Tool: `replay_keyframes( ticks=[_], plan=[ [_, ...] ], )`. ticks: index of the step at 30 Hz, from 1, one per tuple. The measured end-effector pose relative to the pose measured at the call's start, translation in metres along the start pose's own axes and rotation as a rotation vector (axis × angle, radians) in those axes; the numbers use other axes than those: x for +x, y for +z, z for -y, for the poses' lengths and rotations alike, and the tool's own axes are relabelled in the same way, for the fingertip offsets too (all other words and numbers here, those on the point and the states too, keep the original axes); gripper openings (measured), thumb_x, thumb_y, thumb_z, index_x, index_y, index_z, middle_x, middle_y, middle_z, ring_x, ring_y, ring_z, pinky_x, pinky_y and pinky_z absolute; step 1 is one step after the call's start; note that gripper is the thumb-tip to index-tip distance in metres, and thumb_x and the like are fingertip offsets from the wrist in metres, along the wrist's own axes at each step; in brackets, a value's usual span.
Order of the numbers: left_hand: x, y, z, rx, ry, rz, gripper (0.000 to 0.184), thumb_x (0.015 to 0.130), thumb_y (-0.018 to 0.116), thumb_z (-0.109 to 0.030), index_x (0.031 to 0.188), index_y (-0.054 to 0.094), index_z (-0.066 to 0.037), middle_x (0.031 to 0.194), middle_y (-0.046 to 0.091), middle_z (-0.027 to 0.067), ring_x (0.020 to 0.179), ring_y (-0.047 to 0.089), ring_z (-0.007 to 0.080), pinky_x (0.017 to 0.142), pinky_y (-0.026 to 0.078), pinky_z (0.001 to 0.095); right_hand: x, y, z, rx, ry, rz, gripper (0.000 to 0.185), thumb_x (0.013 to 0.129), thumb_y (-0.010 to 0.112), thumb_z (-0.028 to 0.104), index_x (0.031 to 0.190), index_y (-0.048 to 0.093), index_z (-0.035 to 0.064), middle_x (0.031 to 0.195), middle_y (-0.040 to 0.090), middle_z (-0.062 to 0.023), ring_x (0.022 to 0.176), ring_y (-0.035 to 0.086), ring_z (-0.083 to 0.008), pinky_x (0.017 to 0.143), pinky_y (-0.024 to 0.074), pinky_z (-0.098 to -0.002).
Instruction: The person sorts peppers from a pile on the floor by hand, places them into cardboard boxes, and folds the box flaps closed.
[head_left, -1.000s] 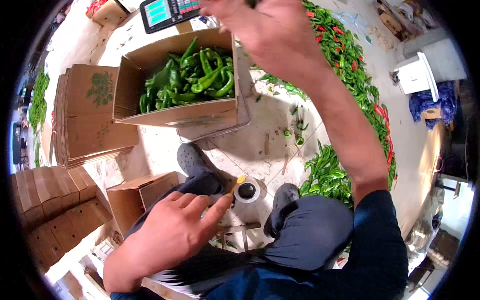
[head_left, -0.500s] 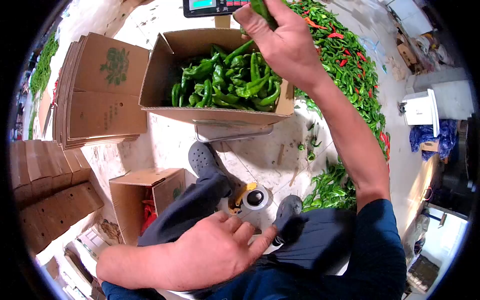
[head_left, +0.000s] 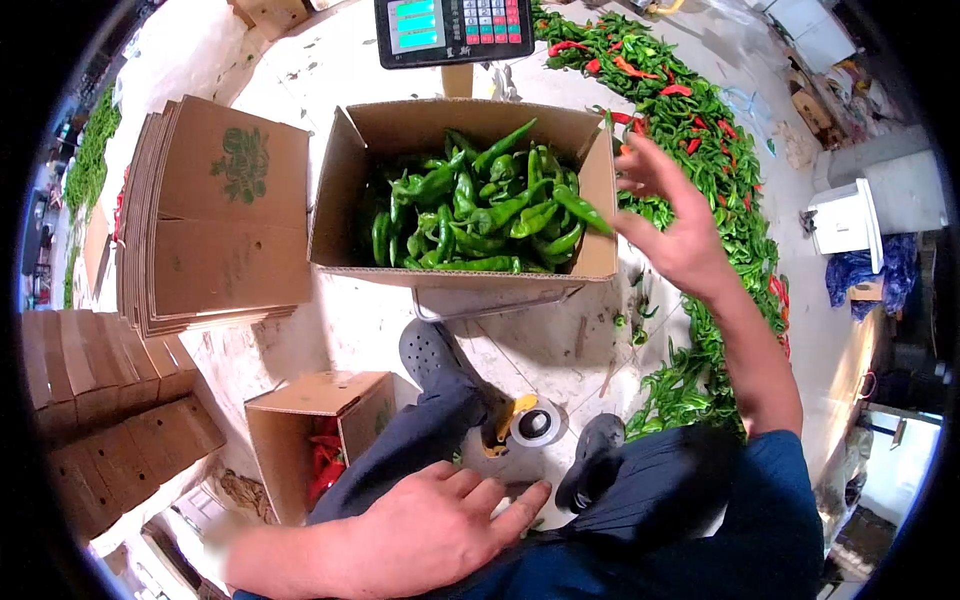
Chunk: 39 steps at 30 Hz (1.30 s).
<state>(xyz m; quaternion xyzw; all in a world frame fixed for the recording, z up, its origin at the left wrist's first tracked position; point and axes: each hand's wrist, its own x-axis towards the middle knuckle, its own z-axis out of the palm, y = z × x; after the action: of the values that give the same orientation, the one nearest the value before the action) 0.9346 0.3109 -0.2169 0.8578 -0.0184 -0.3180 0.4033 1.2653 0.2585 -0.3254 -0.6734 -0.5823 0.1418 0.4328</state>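
Observation:
An open cardboard box holds a heap of green peppers. My right hand is just beyond the box's right wall, fingers apart and nothing gripped. One long green pepper lies at the top right of the heap, its end close to my thumb. My left hand is low over my lap, palm down, fingers loosely bent and one stretched out, holding nothing visible.
A scale display stands behind the box. Peppers, mostly green with some red, form a long pile on the right. Flattened cartons lean at left. A smaller box with red peppers and a tape roll are near my feet.
My right hand has moved down and right from above the box and let go of the green pepper. My left hand stays over my lap. The view has tilted up slightly.

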Motion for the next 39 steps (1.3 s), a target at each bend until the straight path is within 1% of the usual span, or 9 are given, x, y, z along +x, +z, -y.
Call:
replay_keyframes(
  ticks=[1, 4, 10, 16, 23, 26, 27, 34, 39],
  plan=[
    [0.000, 0.016, 0.013, 0.234, 0.223, -0.354, 0.055, 0.090, 0.057, -0.019, 0.143, 0.051, -0.003, 0.089, 0.062, 0.0047, 0.081, 0.065, 0.0208, 0.071, 0.053, 0.0326, -0.014, -0.010, -0.008, 0.066, 0.094, -0.033, 0.071, 0.088, 0.078, 0.017, 0.149, 0.044, 0.0057, 0.124, 0.064, -0.0144, 0.101, 0.065, -0.0211, 0.089, 0.0523, -0.0348],
    [0.003, 0.022, 0.017, 0.205, 0.244, -0.354, 0.056, 0.090, 0.057, -0.019, 0.143, 0.051, -0.003, 0.088, 0.062, 0.0053, 0.081, 0.066, 0.0220, 0.072, 0.053, 0.0332, -0.060, -0.028, -0.034, 0.051, 0.386, -0.043, 0.066, 0.089, 0.076, 0.015, 0.148, 0.046, 0.0050, 0.119, 0.065, -0.0130, 0.097, 0.063, -0.0190, 0.087, 0.0523, -0.0308],
    [0.005, 0.032, 0.028, 0.146, 0.162, -0.281, 0.057, 0.090, 0.065, -0.022, 0.142, 0.052, -0.004, 0.099, 0.067, 0.0095, 0.084, 0.068, 0.0260, 0.073, 0.056, 0.0377, -0.178, -0.014, -0.100, -0.236, 0.699, 0.165, 0.061, 0.089, 0.072, 0.019, 0.143, 0.050, 0.0032, 0.123, 0.067, -0.0219, 0.103, 0.070, -0.0320, 0.089, 0.0551, -0.0418],
    [0.013, 0.013, 0.035, 0.131, 0.172, -0.540, 0.048, 0.086, 0.068, -0.017, 0.130, 0.060, -0.002, 0.104, 0.066, 0.0115, 0.089, 0.067, 0.0256, 0.075, 0.054, 0.0362, -0.372, -0.039, -0.170, -0.790, 1.146, 0.174, 0.105, 0.071, 0.086, 0.034, 0.154, 0.029, 0.0023, 0.151, 0.038, -0.0276, 0.138, 0.039, -0.0443, 0.114, 0.0362, -0.0522],
    [0.075, -0.077, 0.055, 0.264, 0.023, -0.765, 0.048, 0.079, 0.077, -0.005, 0.125, 0.065, -0.007, 0.122, 0.066, 0.0157, 0.116, 0.063, 0.0342, 0.098, 0.054, 0.0421, -0.510, -0.031, -0.172, -0.534, 1.462, 0.024, 0.130, 0.064, 0.092, 0.044, 0.161, 0.012, 0.0099, 0.160, 0.022, -0.0295, 0.144, 0.029, -0.0493, 0.115, 0.0310, -0.0622],
    [0.129, -0.105, 0.074, 0.281, -0.020, -0.747, 0.058, 0.075, 0.077, 0.004, 0.130, 0.063, -0.007, 0.134, 0.062, 0.0165, 0.124, 0.060, 0.0345, 0.106, 0.049, 0.0411, -0.559, -0.012, -0.204, -0.644, 1.061, -0.137, 0.122, 0.065, 0.091, 0.049, 0.157, 0.026, 0.0009, 0.153, 0.036, -0.0301, 0.141, 0.035, -0.0472, 0.114, 0.0330, -0.0600],
    [0.146, -0.107, 0.083, 0.286, -0.049, -0.720, 0.061, 0.074, 0.077, 0.005, 0.131, 0.062, -0.007, 0.137, 0.060, 0.0168, 0.126, 0.059, 0.0337, 0.109, 0.047, 0.0408, -0.593, -0.003, -0.229, -0.978, 0.607, -0.187, 0.118, 0.064, 0.091, 0.049, 0.154, 0.032, -0.0005, 0.149, 0.041, -0.0282, 0.137, 0.041, -0.0460, 0.113, 0.0347, -0.0571],
    [0.179, -0.109, 0.135, 0.525, -0.037, -0.635, 0.059, 0.074, 0.071, 0.014, 0.129, 0.065, -0.006, 0.145, 0.056, 0.0145, 0.135, 0.051, 0.0335, 0.112, 0.043, 0.0426, -0.498, -0.003, -0.192, -0.561, 1.623, -0.253, 0.123, 0.069, 0.089, 0.037, 0.162, 0.010, 0.0194, 0.165, 0.009, -0.0266, 0.145, 0.029, -0.0500, 0.111, 0.0394, -0.0573],
    [0.176, -0.122, 0.127, 0.821, -0.092, -0.448, 0.051, 0.080, 0.062, 0.013, 0.128, 0.066, -0.004, 0.145, 0.055, 0.0156, 0.139, 0.047, 0.0365, 0.114, 0.040, 0.0476, -0.508, -0.001, -0.197, -0.640, 1.560, -0.334, 0.102, 0.072, 0.081, 0.016, 0.156, 0.023, 0.0137, 0.156, 0.025, -0.0272, 0.135, 0.040, -0.0481, 0.108, 0.0423, -0.0536]
  ],
)
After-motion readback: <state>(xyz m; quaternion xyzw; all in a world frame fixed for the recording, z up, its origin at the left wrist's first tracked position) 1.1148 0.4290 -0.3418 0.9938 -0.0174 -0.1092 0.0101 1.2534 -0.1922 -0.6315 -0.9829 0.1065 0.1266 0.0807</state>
